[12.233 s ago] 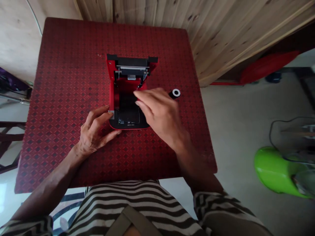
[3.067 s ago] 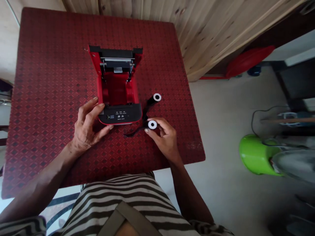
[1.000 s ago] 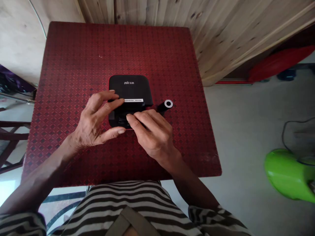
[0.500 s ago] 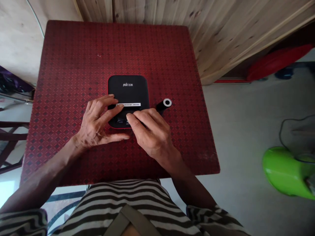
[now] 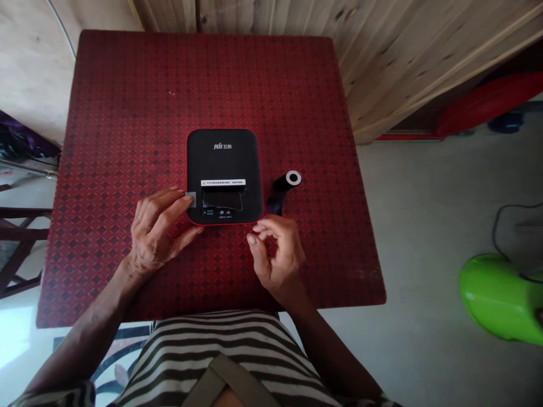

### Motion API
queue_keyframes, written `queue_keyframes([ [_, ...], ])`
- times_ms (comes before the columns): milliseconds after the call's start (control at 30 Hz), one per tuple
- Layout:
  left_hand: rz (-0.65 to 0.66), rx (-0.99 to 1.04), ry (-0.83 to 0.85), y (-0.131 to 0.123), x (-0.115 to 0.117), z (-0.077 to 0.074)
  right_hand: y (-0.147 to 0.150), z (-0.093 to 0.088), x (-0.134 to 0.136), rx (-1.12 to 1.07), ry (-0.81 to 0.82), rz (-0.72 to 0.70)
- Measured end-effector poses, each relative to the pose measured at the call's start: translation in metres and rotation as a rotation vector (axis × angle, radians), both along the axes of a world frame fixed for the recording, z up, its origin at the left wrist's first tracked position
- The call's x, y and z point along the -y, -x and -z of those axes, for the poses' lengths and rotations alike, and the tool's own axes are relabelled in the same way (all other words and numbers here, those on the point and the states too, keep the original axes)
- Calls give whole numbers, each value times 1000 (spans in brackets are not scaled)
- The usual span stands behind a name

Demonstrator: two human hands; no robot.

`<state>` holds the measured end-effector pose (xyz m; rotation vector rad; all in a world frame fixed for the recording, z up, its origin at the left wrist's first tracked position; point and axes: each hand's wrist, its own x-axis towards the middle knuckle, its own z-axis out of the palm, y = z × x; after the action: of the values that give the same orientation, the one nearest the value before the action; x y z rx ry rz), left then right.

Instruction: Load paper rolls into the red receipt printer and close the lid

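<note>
On the table lies a black printer-like device (image 5: 223, 161) with rounded corners and a red rim. It carries a white label strip (image 5: 223, 183), and below this is a dark glossy panel (image 5: 223, 200). My left hand (image 5: 159, 223) rests at its lower left corner, fingers stretched and thumb apart. Its fingertips touch a small grey square piece (image 5: 191, 199) at the device's edge. Near the lower right corner is my right hand (image 5: 280, 249), fingers curled, thumb apart from the index finger, nothing visible between them. Just beyond stands a small black roll (image 5: 283, 182) with a white ring end and a dark strip trailing.
The table (image 5: 127, 102) has a red patterned cover. Wooden panelling (image 5: 271, 17) borders its far side. A bright green plastic bin or stool (image 5: 496, 297) is on the floor at right, and a dark wooden chair (image 5: 21, 246) stands at left.
Both hands have drawn away from the device's lower middle, left hand to its left edge, right hand down and right. The glossy panel and the roll's dark strip now show.
</note>
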<state>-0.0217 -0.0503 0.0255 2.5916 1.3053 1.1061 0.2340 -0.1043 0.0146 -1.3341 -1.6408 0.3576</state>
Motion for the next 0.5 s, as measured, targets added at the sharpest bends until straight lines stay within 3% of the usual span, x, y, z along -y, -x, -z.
queue_keyframes([
  [167,11,-40,-37,-1,-3,5,12,17,-5,-27,141,15],
  [500,-18,-55,-2,0,-1,3,9,20,-12,-4,160,-1],
])
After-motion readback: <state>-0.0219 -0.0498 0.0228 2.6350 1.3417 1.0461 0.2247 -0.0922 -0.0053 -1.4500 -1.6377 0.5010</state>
